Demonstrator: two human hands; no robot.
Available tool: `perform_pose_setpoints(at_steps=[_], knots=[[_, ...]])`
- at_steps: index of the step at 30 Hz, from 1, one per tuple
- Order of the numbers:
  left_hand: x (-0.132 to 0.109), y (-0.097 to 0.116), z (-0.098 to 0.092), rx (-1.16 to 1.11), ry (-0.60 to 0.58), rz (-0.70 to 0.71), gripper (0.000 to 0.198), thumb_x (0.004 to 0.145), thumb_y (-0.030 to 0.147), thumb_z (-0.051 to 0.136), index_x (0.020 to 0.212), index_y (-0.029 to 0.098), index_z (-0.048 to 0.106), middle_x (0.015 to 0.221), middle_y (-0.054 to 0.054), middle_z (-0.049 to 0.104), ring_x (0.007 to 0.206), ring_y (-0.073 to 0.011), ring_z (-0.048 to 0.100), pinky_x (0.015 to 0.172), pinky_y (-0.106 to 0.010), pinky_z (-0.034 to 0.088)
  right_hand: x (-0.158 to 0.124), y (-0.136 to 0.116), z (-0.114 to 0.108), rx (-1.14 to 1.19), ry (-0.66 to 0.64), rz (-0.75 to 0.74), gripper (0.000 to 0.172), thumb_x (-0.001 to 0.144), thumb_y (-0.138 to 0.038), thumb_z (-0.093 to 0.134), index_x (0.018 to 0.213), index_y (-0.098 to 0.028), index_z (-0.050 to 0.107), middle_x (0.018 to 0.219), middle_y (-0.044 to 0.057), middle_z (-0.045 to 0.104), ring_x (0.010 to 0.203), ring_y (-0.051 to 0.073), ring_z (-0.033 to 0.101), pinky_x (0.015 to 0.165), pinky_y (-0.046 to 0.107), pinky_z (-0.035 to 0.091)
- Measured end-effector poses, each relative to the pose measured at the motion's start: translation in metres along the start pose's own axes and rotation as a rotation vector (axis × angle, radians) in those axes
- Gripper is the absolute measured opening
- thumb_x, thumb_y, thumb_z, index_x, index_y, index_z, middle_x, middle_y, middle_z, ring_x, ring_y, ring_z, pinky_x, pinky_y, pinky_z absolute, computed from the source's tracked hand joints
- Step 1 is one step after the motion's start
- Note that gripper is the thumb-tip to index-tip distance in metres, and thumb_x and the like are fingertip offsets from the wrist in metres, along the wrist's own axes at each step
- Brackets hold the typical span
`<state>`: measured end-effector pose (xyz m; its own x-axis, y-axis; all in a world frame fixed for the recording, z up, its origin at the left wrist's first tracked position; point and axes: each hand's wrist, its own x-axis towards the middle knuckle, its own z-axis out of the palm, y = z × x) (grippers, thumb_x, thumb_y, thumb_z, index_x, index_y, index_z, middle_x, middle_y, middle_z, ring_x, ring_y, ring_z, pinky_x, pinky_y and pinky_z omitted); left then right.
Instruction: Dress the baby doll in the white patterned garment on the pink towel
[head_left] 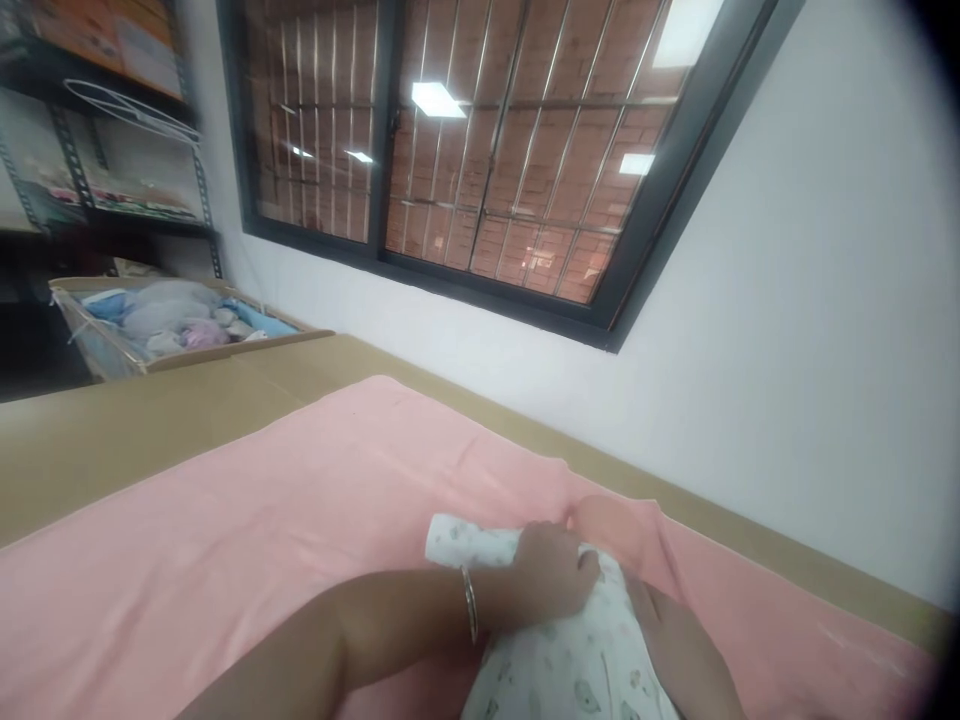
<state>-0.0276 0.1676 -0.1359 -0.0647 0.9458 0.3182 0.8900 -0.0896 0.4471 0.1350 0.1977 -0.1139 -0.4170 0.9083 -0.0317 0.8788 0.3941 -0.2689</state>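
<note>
A white baby garment [577, 670] with a small green and brown print lies in front of me, one short sleeve [454, 540] stretching left. My left hand [555, 570], with a bangle at the wrist, is closed on the upper part of this garment. Along its right edge, my right hand [645, 605] touches the cloth; its fingers are hidden behind the fabric. Just beyond the hands is a peach-coloured rounded thing [609, 522] whose kind I cannot make out. Under everything spreads a pink cloth [300, 500] with some creases.
The pink cloth covers part of a tan table [150, 420] that runs along a white wall [810, 300]. A barred window [495, 150] is ahead. At the far left stand a box of bagged cloth items [244, 352] and dark metal shelves [150, 220].
</note>
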Motion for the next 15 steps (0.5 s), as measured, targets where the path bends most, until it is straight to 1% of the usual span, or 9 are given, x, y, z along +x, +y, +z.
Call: perform_pose_setpoints(at_steps=[2, 3, 7, 9, 12, 15], knots=[[0.000, -0.001, 0.002, -0.001, -0.008, 0.002, 0.047, 0.090, 0.037, 0.023, 0.070, 0.017, 0.060, 0.068, -0.005, 0.060, 0.057, -0.0144, 0.047, 0.055, -0.030, 0.030, -0.001, -0.001, -0.002, -0.005, -0.013, -0.008, 0.038, 0.080, -0.051, 0.039, 0.112, -0.045, 0.059, 0.106, 0.009, 0.065, 0.094, 0.031, 0.060, 0.069, 0.041, 0.041], [0.001, -0.001, 0.004, -0.002, -0.015, -0.001, 0.047, 0.090, 0.037, 0.023, 0.069, 0.017, 0.060, 0.066, -0.005, 0.059, 0.057, -0.0143, 0.046, 0.055, -0.029, 0.030, -0.002, -0.001, -0.003, -0.005, -0.022, -0.009, 0.039, 0.080, -0.050, 0.039, 0.112, -0.044, 0.059, 0.106, 0.009, 0.065, 0.093, 0.031, 0.060, 0.068, 0.040, 0.041], [0.004, -0.002, 0.009, 0.000, -0.020, -0.021, 0.044, 0.090, 0.036, 0.028, 0.065, 0.016, 0.058, 0.065, -0.004, 0.058, 0.059, -0.0138, 0.047, 0.059, -0.028, 0.031, -0.005, -0.006, -0.008, -0.003, -0.041, 0.009, 0.047, 0.083, -0.049, 0.036, 0.119, -0.029, 0.057, 0.105, 0.012, 0.065, 0.087, 0.029, 0.062, 0.067, 0.035, 0.043], [0.005, -0.003, 0.010, -0.008, -0.011, -0.025, 0.042, 0.089, 0.035, 0.030, 0.065, 0.016, 0.057, 0.066, -0.004, 0.058, 0.060, -0.0134, 0.047, 0.060, -0.028, 0.031, -0.006, -0.008, -0.009, -0.003, -0.048, 0.026, 0.048, 0.084, -0.048, 0.035, 0.120, -0.025, 0.057, 0.104, 0.013, 0.065, 0.084, 0.026, 0.062, 0.066, 0.033, 0.042], [0.006, -0.003, 0.010, -0.029, 0.002, -0.038, 0.040, 0.089, 0.034, 0.029, 0.065, 0.017, 0.057, 0.066, -0.004, 0.058, 0.059, -0.0129, 0.047, 0.058, -0.027, 0.030, -0.004, -0.011, -0.008, -0.011, -0.058, 0.070, 0.045, 0.087, -0.047, 0.033, 0.117, -0.025, 0.058, 0.101, 0.013, 0.065, 0.079, 0.025, 0.062, 0.064, 0.032, 0.041], [0.006, -0.002, 0.008, -0.016, 0.015, -0.049, 0.039, 0.088, 0.034, 0.031, 0.066, 0.017, 0.058, 0.067, -0.004, 0.060, 0.060, -0.0137, 0.048, 0.058, -0.027, 0.030, -0.001, -0.009, -0.007, -0.018, -0.049, 0.075, 0.042, 0.088, -0.046, 0.033, 0.115, -0.027, 0.059, 0.101, 0.012, 0.065, 0.081, 0.025, 0.062, 0.064, 0.032, 0.041]])
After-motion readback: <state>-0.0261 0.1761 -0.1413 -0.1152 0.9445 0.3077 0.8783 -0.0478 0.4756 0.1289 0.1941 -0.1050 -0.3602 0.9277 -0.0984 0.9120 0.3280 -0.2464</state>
